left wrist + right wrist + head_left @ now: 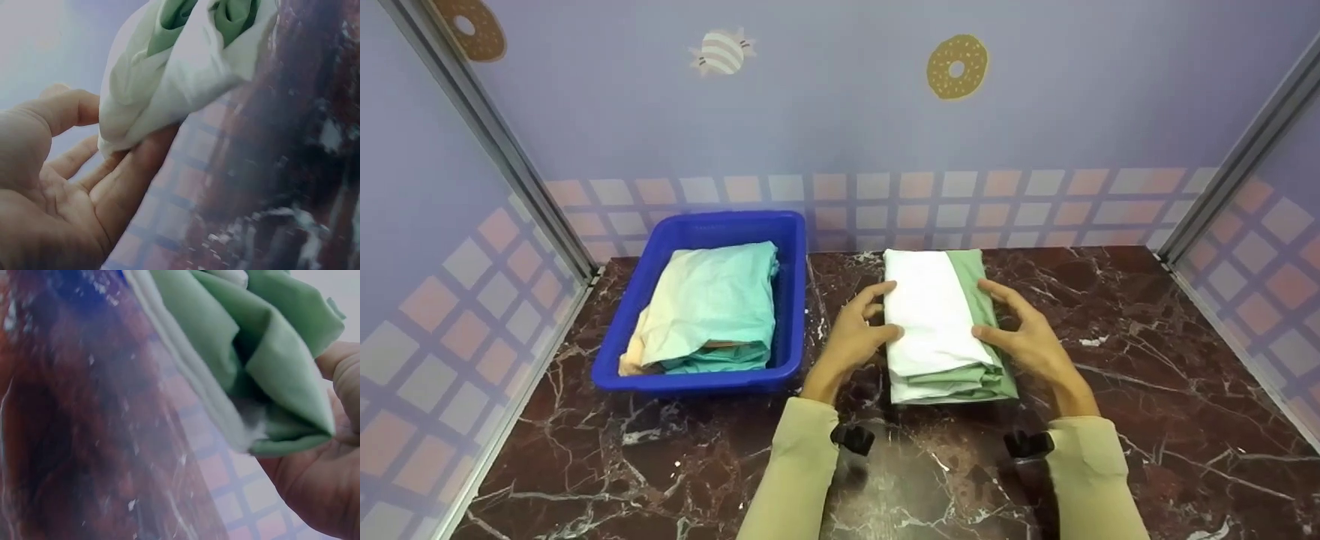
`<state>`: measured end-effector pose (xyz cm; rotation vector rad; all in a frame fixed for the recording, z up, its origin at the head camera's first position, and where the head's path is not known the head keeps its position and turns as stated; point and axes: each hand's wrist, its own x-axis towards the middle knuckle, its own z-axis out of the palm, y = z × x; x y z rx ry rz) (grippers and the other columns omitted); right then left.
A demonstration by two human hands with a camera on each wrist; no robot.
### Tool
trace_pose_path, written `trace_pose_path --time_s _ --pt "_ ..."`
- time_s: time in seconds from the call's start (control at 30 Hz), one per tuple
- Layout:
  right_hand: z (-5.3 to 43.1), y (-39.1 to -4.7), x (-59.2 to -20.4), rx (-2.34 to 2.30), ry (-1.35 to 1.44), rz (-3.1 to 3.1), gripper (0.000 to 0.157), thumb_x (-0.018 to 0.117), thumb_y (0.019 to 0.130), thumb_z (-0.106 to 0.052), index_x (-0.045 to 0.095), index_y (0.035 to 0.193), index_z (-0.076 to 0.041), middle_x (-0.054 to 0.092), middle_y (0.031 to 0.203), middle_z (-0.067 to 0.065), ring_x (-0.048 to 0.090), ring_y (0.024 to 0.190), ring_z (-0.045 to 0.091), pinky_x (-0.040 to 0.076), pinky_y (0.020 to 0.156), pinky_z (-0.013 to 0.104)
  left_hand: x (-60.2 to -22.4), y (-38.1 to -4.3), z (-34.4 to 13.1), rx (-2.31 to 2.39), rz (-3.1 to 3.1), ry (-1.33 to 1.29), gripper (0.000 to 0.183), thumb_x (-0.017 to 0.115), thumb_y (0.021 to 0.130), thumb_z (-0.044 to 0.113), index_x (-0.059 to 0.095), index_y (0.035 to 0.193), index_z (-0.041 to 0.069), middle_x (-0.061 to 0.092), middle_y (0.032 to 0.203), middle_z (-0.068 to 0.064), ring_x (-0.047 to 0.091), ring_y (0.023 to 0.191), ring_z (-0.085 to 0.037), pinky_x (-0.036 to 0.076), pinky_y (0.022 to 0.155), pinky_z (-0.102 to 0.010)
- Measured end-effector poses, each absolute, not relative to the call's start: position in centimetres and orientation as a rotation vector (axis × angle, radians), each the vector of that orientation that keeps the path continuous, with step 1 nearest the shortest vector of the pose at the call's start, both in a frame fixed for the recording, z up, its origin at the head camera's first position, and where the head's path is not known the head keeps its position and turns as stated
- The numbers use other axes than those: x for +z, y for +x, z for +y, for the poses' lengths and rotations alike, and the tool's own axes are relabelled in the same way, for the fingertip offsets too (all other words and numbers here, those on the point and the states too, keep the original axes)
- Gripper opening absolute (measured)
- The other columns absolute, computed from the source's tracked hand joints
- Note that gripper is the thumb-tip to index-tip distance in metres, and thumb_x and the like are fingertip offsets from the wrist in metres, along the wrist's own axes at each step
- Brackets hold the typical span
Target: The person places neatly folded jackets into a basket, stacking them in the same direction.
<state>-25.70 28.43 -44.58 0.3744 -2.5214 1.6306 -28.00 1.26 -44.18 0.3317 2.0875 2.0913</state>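
Note:
A folded white-and-green cloth point(930, 307) lies in front of me, its layered folds facing my side. My left hand point(855, 326) holds it by the left edge. In the left wrist view the thumb point(79, 107) meets one side of the white fold and the fingers point(140, 174) reach behind it. My right hand point(1027, 334) holds the green right edge, thumb and index fingertip over the border. In the right wrist view, green folds point(281, 371) hide most of that hand's fingers.
To the left stands a blue plastic basket point(795, 300), holding a folded turquoise-and-cream cloth point(720, 296). Both stand on a dark red marbled tabletop point(1185, 420). Patterned panels point(840, 112) close off the back and both sides.

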Motion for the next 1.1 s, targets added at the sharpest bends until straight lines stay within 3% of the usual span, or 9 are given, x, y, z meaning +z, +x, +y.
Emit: trace_pose_path --time_s 0.2,0.4,0.67,0.73,0.9,0.93,1.1 --pt "27.2 -24.6 -41.8 1.746 0.364 -2.453 0.070 0.073 0.086 -0.008 0.039 0.148 -0.008 0.039 0.147 0.017 0.034 0.133 0.034 0.034 0.102 0.051 -42.0 -27.9 0.4 2.070 2.204 0.436 0.069 0.068 0.076 -0.010 0.053 0.139 0.016 0.062 0.119 -0.017 0.059 0.107 -0.027 0.055 0.077 -0.036" --pt "26.4 -25.4 -41.3 1.765 0.411 -2.425 0.072 0.074 0.086 -0.010 0.039 0.149 -0.014 0.039 0.148 0.013 0.043 0.125 0.032 0.050 0.086 0.030 -40.2 -28.2 -1.1 2.023 2.235 0.486 0.069 0.067 0.078 -0.009 0.050 0.140 0.016 0.060 0.122 -0.015 0.058 0.108 -0.026 0.055 0.077 -0.037" --pt "24.6 -26.8 -40.3 1.824 0.455 -2.380 0.074 0.077 0.082 -0.013 0.042 0.147 -0.019 0.042 0.146 0.008 0.049 0.118 0.030 0.054 0.081 0.037 -37.6 -28.2 -3.5 2.015 2.268 0.563 0.068 0.066 0.078 -0.010 0.050 0.141 0.013 0.062 0.119 -0.015 0.065 0.094 -0.029 0.056 0.073 -0.038" --pt "23.6 -26.2 -39.0 1.782 0.468 -2.401 0.074 0.076 0.082 -0.009 0.041 0.147 -0.015 0.041 0.147 0.010 0.047 0.121 0.030 0.050 0.088 0.040 -37.2 -28.2 -4.2 2.015 2.280 0.550 0.068 0.066 0.078 -0.010 0.051 0.140 0.014 0.061 0.119 -0.015 0.064 0.095 -0.030 0.057 0.071 -0.039" --pt "21.5 -25.8 -37.0 1.785 0.502 -2.421 0.073 0.071 0.084 0.000 0.038 0.148 -0.007 0.038 0.147 0.016 0.053 0.112 0.037 0.053 0.083 0.041 -37.0 -28.4 -5.7 2.025 2.303 0.533 0.068 0.066 0.079 -0.008 0.051 0.140 0.018 0.062 0.116 -0.011 0.063 0.095 -0.029 0.057 0.067 -0.040" --pt "21.3 -26.1 -37.3 1.806 0.510 -2.415 0.074 0.072 0.084 0.000 0.037 0.149 -0.009 0.038 0.147 0.015 0.056 0.108 0.037 0.055 0.077 0.039 -36.9 -28.3 -6.0 2.034 2.293 0.532 0.067 0.066 0.080 -0.008 0.051 0.140 0.018 0.062 0.116 -0.011 0.064 0.093 -0.030 0.057 0.067 -0.041" --pt "20.5 -27.5 -38.4 1.798 0.555 -2.388 0.075 0.075 0.083 -0.005 0.040 0.148 -0.018 0.038 0.147 0.009 0.056 0.110 0.036 0.055 0.078 0.038 -36.3 -28.1 -7.4 2.066 2.228 0.503 0.066 0.063 0.081 -0.009 0.051 0.140 0.019 0.060 0.118 -0.012 0.067 0.084 -0.033 0.057 0.062 -0.044"
